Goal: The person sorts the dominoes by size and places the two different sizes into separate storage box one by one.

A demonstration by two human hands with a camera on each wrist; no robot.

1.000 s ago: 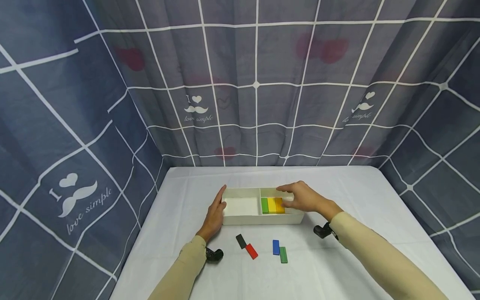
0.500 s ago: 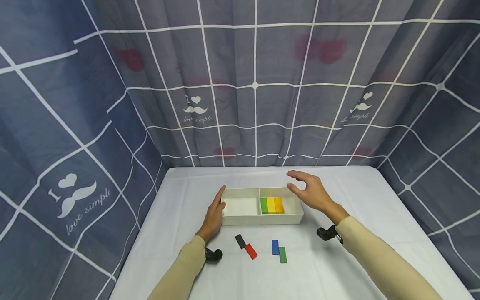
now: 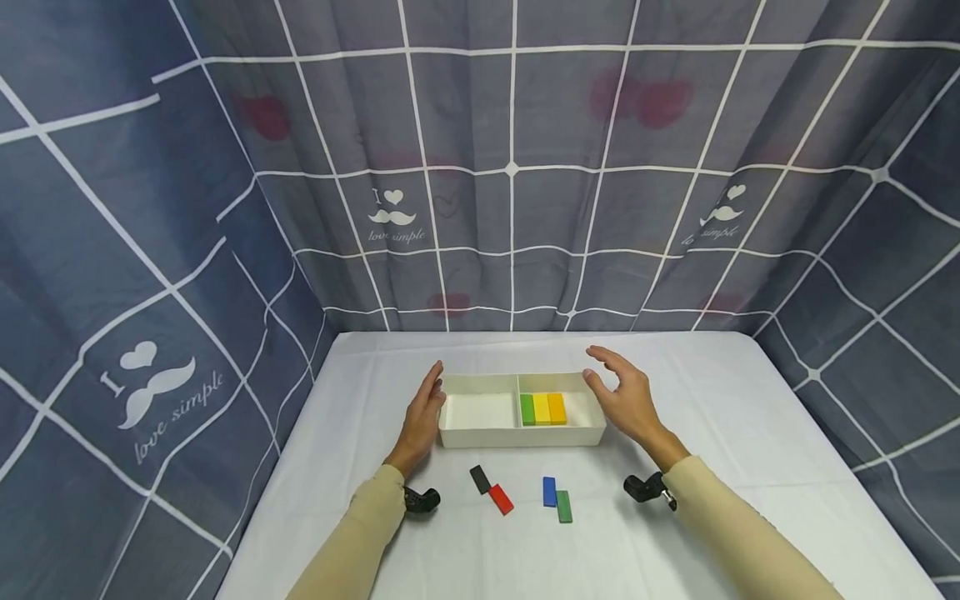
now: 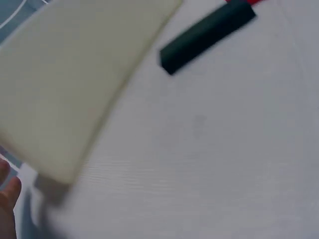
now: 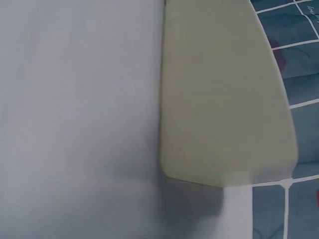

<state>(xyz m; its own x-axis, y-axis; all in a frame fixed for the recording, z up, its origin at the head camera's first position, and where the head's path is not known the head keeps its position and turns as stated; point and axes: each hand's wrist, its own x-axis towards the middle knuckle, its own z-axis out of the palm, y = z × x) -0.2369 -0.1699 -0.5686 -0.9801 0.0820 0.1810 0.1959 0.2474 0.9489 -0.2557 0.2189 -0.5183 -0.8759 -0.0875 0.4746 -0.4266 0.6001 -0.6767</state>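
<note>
A white two-compartment box sits on the table. Its right compartment holds a light green block, a yellow block and an orange block side by side. My left hand is at the box's left end, fingers extended along it. At the right end is my right hand, thumb and fingers spread, nothing between them. In the left wrist view, left-hand fingertips show beside the box's corner. The right wrist view shows the box wall but not the hand.
In front of the box lie a black block touching a red block, and a blue block beside a dark green block. A white cloth covers the table. Grey-blue checked curtains surround it.
My right hand has come out of the right compartment, away from the orange block, and moved to the box's right end. My left hand has shifted slightly left. The blocks stay put.
</note>
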